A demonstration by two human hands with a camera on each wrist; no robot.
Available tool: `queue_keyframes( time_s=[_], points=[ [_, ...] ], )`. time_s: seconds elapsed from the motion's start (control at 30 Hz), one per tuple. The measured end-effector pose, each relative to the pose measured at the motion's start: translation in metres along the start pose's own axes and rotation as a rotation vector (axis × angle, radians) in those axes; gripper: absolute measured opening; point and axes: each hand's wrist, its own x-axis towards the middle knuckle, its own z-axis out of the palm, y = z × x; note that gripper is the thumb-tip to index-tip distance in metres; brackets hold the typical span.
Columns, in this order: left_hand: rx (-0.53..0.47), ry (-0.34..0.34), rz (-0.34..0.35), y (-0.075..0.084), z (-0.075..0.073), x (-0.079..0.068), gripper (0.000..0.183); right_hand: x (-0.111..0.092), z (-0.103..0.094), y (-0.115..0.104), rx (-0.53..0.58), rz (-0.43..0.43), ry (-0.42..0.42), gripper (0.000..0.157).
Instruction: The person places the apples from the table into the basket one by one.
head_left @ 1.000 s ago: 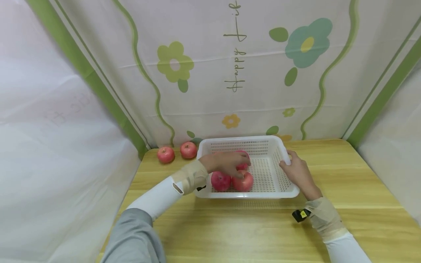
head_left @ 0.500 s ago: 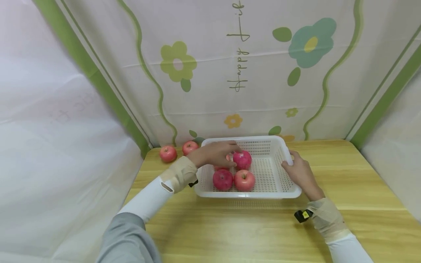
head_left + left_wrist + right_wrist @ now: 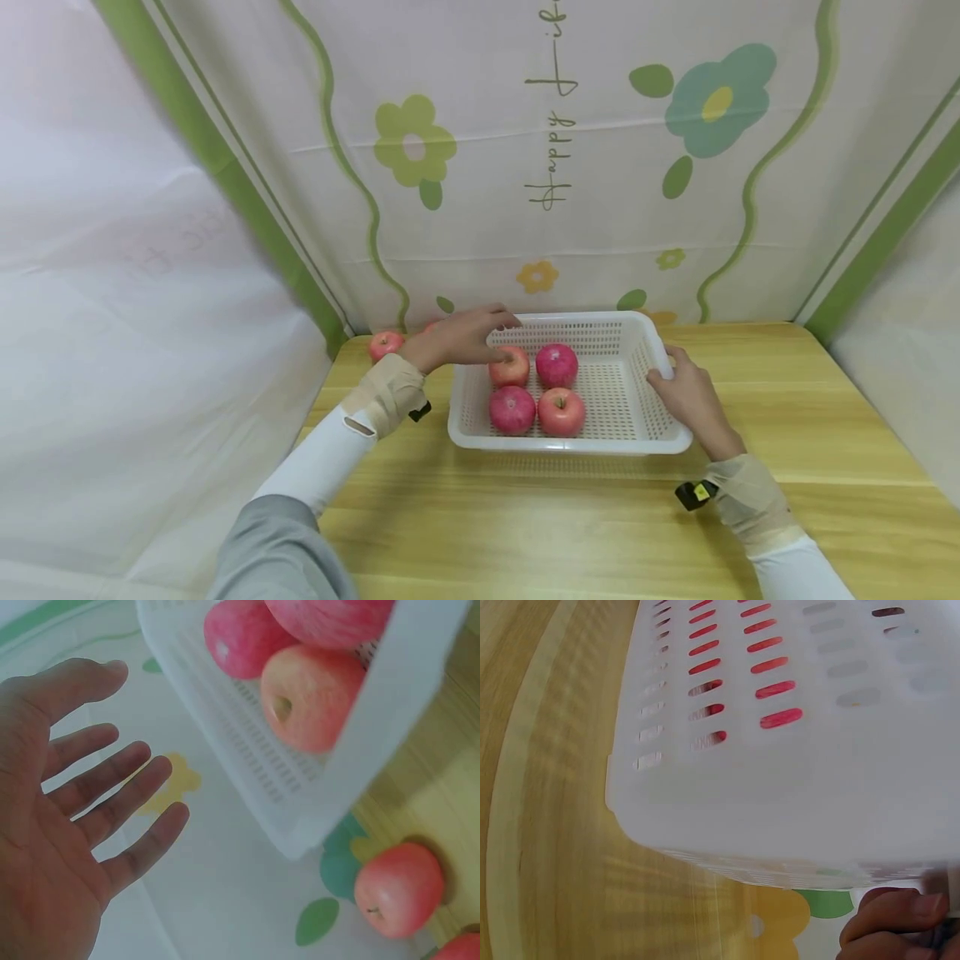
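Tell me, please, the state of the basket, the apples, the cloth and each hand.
White rectangular perforated plastic basket: upright, partly filled.
Four round reddish apples: inside the basket, in two rows.
Two round pink apples: outside the basket, on the yellow wood-grain table.
Left hand: fingers spread, holding nothing.
Right hand: gripping the basket's right rim.
White flower-printed cloth: hanging, creased.

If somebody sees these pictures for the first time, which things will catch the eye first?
Probably the red apples: four sit in the white basket on the table, and two more lie left of it. Next come the left hand, holding nothing near the basket's far left corner, and the right hand, gripping its right end. On the cloth behind, a big teal flower stands out at the upper right.
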Motion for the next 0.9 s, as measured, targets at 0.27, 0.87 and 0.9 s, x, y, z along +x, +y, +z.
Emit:
queue_keyframes(
  time_s=[0.27, 0.87, 0.9],
  points=[
    [-0.053, 0.082, -0.058, -0.027, -0.005, -0.011, 0.062, -0.001, 0.0, 0.0, 0.015, 0.0, -0.003, 0.071],
    [-0.121, 0.225, -0.122, -0.076, -0.004, -0.043, 0.059, -0.001, -0.001, 0.001, 0.018, -0.003, -0.006, 0.071],
    [-0.108, 0.232, -0.123, -0.078, -0.002, -0.044, 0.057, -0.001, -0.001, 0.001, 0.019, -0.003, -0.007, 0.071]
  ],
)
